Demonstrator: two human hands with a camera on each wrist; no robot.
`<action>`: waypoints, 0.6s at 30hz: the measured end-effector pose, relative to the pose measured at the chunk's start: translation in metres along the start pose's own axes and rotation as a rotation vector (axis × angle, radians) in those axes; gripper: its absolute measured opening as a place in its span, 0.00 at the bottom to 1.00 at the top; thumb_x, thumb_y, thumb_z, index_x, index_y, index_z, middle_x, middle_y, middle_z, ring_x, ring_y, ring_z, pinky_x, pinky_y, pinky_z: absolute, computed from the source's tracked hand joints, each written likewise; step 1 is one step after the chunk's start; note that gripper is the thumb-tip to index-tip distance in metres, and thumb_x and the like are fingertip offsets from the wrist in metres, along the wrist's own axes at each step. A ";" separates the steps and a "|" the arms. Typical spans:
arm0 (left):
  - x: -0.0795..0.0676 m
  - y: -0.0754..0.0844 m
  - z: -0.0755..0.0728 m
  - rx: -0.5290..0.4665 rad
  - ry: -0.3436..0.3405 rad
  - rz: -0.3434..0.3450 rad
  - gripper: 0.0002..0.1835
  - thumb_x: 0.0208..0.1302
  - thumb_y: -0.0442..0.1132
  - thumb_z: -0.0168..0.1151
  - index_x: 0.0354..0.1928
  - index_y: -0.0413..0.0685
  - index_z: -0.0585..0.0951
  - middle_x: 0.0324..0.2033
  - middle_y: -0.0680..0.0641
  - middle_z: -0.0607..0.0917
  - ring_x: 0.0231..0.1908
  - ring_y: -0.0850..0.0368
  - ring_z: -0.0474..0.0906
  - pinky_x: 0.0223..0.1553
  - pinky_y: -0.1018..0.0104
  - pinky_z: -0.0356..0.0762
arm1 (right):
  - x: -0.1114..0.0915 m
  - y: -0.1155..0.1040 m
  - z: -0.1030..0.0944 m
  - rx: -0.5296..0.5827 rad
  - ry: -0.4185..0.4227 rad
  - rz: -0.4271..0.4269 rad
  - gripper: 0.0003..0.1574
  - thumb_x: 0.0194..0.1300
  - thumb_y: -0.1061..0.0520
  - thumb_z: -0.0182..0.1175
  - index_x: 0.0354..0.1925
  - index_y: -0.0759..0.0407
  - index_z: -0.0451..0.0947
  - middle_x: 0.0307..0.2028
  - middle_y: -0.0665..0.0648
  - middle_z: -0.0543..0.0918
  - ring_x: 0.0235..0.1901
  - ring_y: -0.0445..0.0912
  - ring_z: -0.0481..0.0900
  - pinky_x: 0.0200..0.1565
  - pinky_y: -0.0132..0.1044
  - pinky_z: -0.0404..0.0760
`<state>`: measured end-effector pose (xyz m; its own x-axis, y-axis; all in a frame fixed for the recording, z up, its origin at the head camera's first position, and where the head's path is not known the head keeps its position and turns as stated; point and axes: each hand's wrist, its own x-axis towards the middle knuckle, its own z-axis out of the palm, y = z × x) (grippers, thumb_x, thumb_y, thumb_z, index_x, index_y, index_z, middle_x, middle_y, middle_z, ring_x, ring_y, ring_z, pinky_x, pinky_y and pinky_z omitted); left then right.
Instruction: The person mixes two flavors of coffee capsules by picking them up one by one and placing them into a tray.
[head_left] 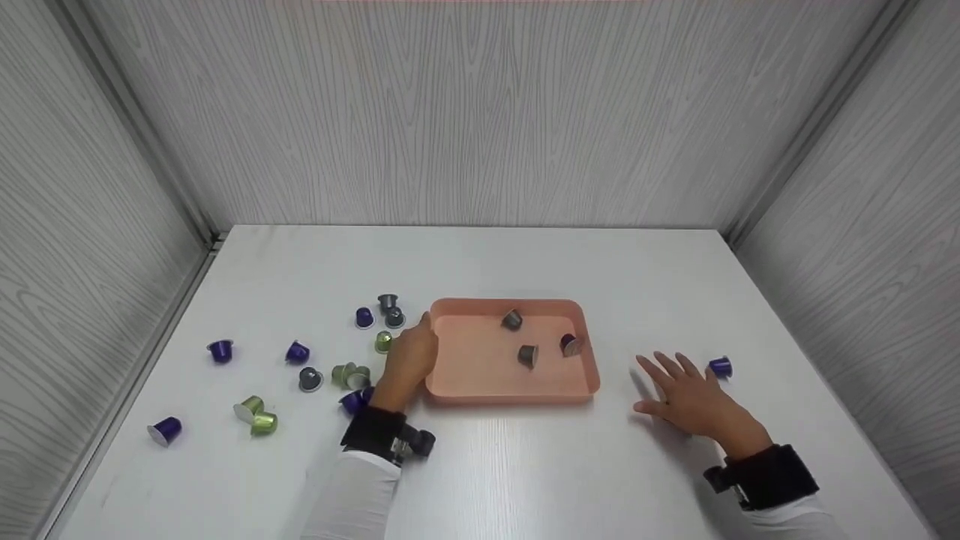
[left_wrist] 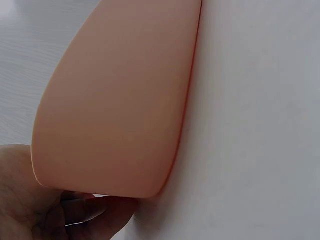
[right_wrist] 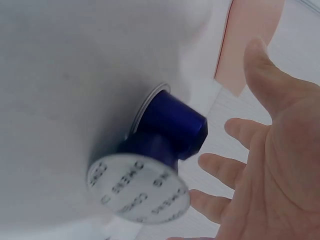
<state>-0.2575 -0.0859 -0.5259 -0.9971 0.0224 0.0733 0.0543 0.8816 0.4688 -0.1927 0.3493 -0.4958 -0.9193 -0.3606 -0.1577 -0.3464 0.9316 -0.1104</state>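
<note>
My left hand (head_left: 411, 352) grips the left side of a shallow pink tray (head_left: 510, 398); in the left wrist view its fingers (left_wrist: 107, 215) curl at the tray's wall. Inside the tray lie two grey coffee capsules (head_left: 512, 319) and a dark purple capsule (head_left: 570, 346). To the tray's right, my right hand (head_left: 690, 401) is held palm down with fingers spread, holding nothing. Just beyond it a blue coffee capsule (head_left: 720, 367) lies on the table. The right wrist view has two blue capsules (right_wrist: 172, 120) close together by the fingertips, one with its printed lid facing the camera.
Left of the tray, several purple (head_left: 220, 351), green (head_left: 264, 424) and grey capsules (head_left: 310, 379) are scattered on the white table (head_left: 495, 472). Some lie partly behind the left wrist. Grey wood-grain panels (head_left: 472, 112) enclose the table at the back and both sides.
</note>
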 end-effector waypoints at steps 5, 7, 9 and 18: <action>0.001 0.000 0.000 0.029 -0.016 0.002 0.24 0.73 0.33 0.44 0.67 0.29 0.66 0.29 0.33 0.83 0.29 0.40 0.83 0.28 0.48 0.80 | -0.011 0.007 -0.003 0.072 -0.004 -0.041 0.49 0.65 0.34 0.58 0.72 0.61 0.60 0.66 0.74 0.64 0.63 0.74 0.61 0.56 0.72 0.62; 0.001 0.001 0.001 0.020 -0.021 -0.006 0.24 0.73 0.33 0.44 0.68 0.29 0.65 0.30 0.33 0.83 0.29 0.41 0.82 0.29 0.49 0.80 | -0.014 0.009 -0.004 0.098 -0.024 -0.040 0.48 0.64 0.37 0.61 0.72 0.61 0.61 0.65 0.75 0.65 0.62 0.74 0.63 0.56 0.68 0.66; 0.001 0.001 0.000 0.010 -0.023 -0.012 0.24 0.73 0.34 0.44 0.68 0.30 0.65 0.30 0.33 0.83 0.29 0.41 0.82 0.30 0.49 0.80 | -0.016 0.011 -0.004 0.117 -0.051 -0.024 0.47 0.64 0.40 0.63 0.71 0.61 0.61 0.64 0.76 0.66 0.62 0.73 0.64 0.57 0.66 0.67; -0.001 0.001 -0.001 -0.014 -0.020 -0.026 0.24 0.74 0.35 0.44 0.68 0.31 0.65 0.33 0.31 0.83 0.31 0.38 0.82 0.32 0.47 0.80 | -0.019 0.012 -0.002 0.114 -0.084 0.007 0.38 0.63 0.56 0.66 0.68 0.62 0.67 0.56 0.71 0.75 0.53 0.66 0.76 0.51 0.59 0.75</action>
<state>-0.2565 -0.0857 -0.5250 -0.9990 0.0089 0.0438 0.0289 0.8754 0.4825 -0.1796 0.3671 -0.4919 -0.9010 -0.3612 -0.2403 -0.3121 0.9244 -0.2194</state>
